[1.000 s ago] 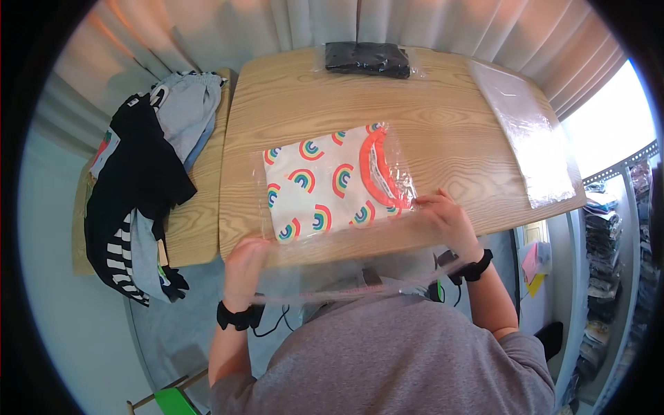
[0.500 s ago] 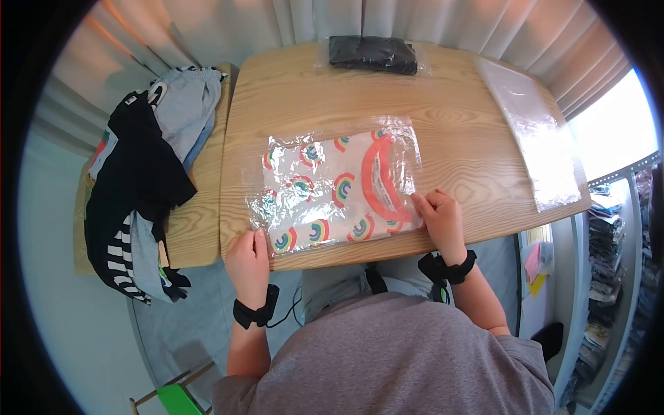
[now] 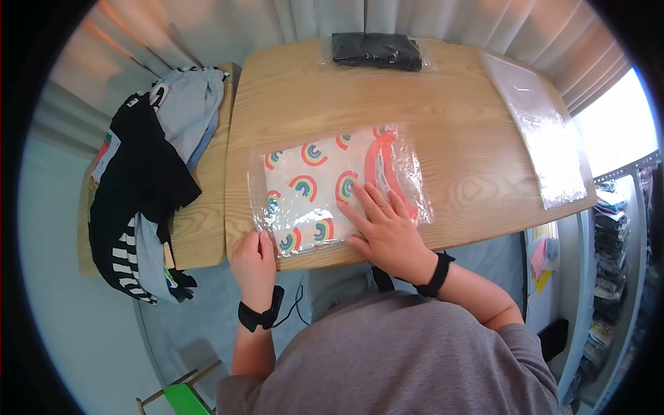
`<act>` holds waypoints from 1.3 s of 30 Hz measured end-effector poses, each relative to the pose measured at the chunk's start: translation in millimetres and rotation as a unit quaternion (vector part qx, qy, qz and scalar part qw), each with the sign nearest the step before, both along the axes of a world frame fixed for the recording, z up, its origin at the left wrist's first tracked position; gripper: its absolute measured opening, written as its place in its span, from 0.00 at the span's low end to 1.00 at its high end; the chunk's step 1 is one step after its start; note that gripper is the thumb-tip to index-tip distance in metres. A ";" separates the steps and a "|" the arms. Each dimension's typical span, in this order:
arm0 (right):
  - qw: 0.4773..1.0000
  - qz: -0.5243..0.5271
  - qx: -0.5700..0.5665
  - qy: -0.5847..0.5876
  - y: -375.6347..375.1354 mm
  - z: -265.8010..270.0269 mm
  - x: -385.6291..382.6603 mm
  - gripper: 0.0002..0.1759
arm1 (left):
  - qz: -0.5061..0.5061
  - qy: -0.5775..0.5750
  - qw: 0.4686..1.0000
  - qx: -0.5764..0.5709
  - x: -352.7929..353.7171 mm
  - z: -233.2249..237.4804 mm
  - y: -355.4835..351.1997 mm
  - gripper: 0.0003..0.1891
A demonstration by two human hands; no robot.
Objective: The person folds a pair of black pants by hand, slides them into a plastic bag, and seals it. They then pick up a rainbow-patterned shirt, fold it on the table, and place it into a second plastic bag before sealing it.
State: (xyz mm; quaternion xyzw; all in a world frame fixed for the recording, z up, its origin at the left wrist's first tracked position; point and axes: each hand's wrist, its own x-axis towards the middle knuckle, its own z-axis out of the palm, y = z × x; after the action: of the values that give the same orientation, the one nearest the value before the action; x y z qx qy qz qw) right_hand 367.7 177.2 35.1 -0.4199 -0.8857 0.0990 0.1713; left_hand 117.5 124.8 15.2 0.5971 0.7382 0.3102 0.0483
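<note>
In front of me a folded white garment with rainbow prints and a coral neckline (image 3: pixel 315 183) lies inside a clear plastic bag (image 3: pixel 419 176) near the table's front edge. My left hand (image 3: pixel 253 259) pinches the bag's lower left corner between thumb and fingers. Flat on the bag, fingers spread, my right hand (image 3: pixel 387 232) presses over the lower right part of the garment and covers some of its print and neckline. Both wrists wear black bands.
A bagged dark garment (image 3: pixel 375 52) lies at the table's back edge. Clear plastic bags (image 3: pixel 536 128) are at the right. Clothes, including a black shirt (image 3: pixel 138 173), are heaped on a side table (image 3: pixel 200 238) at left. Filled shelves (image 3: pixel 609 277) stand at far right.
My right hand has left the bag's right corner and moved left, spreading flat on top. The bag looks smoother over the print. My left hand still holds its corner.
</note>
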 end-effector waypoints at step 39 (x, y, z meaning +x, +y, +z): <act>0.954 0.222 -0.060 -0.193 93.8 2.1 12.4 0.33 | -0.414 0.221 0.863 -0.186 5.2 26.8 97.9 0.39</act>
State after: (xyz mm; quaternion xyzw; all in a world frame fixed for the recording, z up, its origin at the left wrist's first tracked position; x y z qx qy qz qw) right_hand 380.1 271.0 37.2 -0.2337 -0.9651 0.1048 -0.0550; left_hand 122.8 222.7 41.9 0.8805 0.4585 -0.0220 0.1182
